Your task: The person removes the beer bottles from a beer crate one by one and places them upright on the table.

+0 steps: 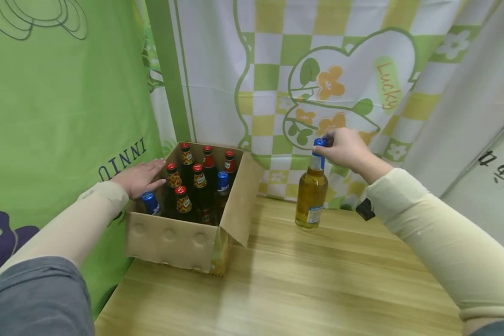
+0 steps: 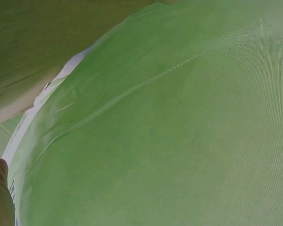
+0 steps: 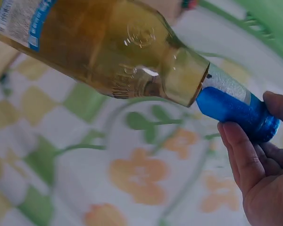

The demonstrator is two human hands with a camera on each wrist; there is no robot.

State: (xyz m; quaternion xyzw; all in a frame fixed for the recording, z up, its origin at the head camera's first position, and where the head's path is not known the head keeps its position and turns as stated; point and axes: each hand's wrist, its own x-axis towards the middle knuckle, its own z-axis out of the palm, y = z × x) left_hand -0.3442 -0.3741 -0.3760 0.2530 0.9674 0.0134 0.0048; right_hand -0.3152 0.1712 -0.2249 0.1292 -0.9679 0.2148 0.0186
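My right hand (image 1: 345, 150) pinches a beer bottle (image 1: 311, 196) by its blue foil-wrapped top. The bottle hangs upright over the wooden table, clear glass with golden liquid. In the right wrist view, thumb and fingers meet around the blue foil (image 3: 240, 110), and raised lettering shows on the glass (image 3: 132, 61). My left hand (image 1: 140, 178), fingers straight, lies at the left rim of a cardboard box (image 1: 172, 240). Inside the box stand several dark bottles with red caps (image 1: 184, 200), plus blue-topped bottles at its front left (image 1: 151, 204) and right side (image 1: 223, 182).
A flap (image 1: 243, 200) of the box sticks out on its right side. Green cloth (image 1: 67, 93) hangs along the left, and a patterned curtain (image 1: 269, 116) hangs behind the table (image 1: 302, 280). Mostly green cloth (image 2: 155, 132) fills the left wrist view.
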